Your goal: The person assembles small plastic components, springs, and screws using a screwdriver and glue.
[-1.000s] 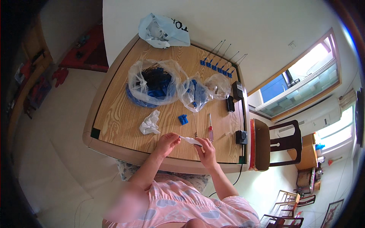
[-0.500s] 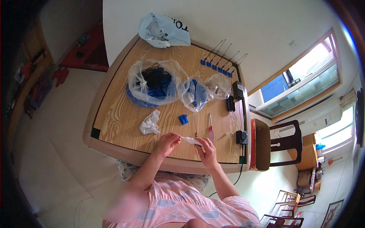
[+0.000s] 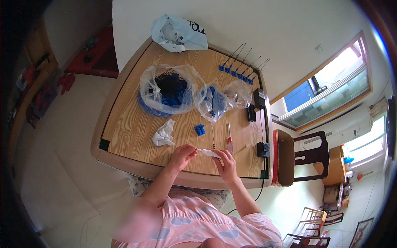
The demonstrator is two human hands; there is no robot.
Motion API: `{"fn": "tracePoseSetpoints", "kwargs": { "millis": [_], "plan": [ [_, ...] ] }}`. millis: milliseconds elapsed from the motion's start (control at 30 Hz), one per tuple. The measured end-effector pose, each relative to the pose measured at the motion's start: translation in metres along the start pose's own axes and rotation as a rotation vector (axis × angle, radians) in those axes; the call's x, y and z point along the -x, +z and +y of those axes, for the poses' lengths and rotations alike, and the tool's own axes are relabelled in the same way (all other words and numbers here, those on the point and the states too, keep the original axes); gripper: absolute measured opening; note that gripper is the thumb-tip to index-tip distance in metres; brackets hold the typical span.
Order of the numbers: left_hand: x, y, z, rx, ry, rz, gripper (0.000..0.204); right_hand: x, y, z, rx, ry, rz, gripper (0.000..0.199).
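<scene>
Both hands meet over the near edge of a wooden table (image 3: 128, 128). My left hand (image 3: 182, 155) pinches one end of a small white tube-like piece (image 3: 208, 153), and my right hand (image 3: 225, 163) grips its other end. Just beyond it lie a thin metal rod (image 3: 213, 140), a red-handled screwdriver (image 3: 229, 140) and a small blue plastic part (image 3: 199, 129). A crumpled white tissue (image 3: 163, 134) lies to the left of my left hand.
Clear plastic bags of blue and black parts (image 3: 169, 91) fill the table's middle. A row of blue-based rods (image 3: 242, 68) lines the far edge beside a pale bag (image 3: 178, 33). Black boxes (image 3: 259, 99) and an adapter (image 3: 263, 149) sit at the right edge; a dark chair (image 3: 297, 159) stands beyond.
</scene>
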State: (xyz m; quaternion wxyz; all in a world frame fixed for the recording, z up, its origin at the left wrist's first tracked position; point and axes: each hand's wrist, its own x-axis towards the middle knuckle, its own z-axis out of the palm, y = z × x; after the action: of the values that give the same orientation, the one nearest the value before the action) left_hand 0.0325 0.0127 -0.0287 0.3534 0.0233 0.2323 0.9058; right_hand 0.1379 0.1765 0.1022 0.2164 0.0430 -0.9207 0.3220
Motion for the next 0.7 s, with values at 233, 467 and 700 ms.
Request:
{"fn": "tracePoseSetpoints", "kwargs": {
  "millis": [233, 467, 700],
  "plan": [
    [-0.0004, -0.0011, -0.0006, 0.017, -0.006, -0.017, 0.009, 0.0005, 0.0004, 0.0005, 0.008, 0.008, -0.002, 0.027],
    [0.0010, 0.0017, 0.0009, 0.014, -0.009, -0.011, 0.010, 0.0003, -0.0013, -0.0019, 0.005, 0.037, 0.005, 0.027],
    [-0.0003, -0.0011, 0.0004, 0.003, -0.015, -0.012, 0.010, 0.0008, -0.0021, -0.0004, 0.014, 0.019, -0.010, 0.027]
  ]
}}
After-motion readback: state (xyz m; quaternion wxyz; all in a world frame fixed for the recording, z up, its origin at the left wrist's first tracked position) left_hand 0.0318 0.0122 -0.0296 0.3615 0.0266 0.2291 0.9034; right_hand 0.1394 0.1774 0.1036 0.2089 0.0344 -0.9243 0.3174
